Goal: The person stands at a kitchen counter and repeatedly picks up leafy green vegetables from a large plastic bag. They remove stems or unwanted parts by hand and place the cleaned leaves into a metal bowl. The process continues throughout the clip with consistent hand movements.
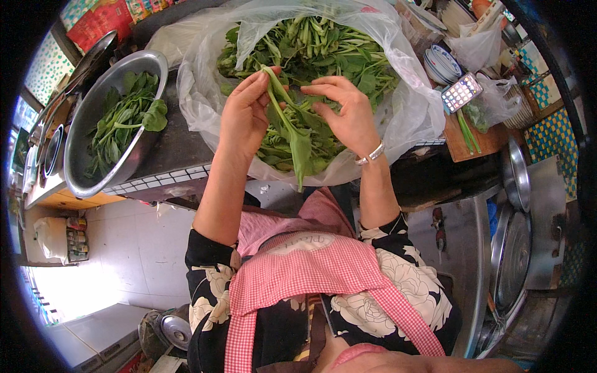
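Note:
Between thumb and fingers, my left hand [249, 102] pinches the stem end of a leafy green stalk [295, 135]. Its broad leaf hangs down toward me. Right of the stalk, my right hand [343, 109] is held with thumb and fingers apart, and nothing shows between them. Both hands are above a large clear plastic bag [410, 88], spread wide and full of leafy greens [326, 51] with pale cut stems. To the left, a metal basin [156, 70] holds a smaller heap of greens [126, 116], one leaf lying over its rim.
The basin stands on a dark counter [186, 135] with a white-tiled edge. At right are stacked bowls [440, 65], a lit smartphone [461, 92], and a wooden cutting board [485, 140] with green stalks [466, 133]. A metal pan [517, 172] leans beyond the board.

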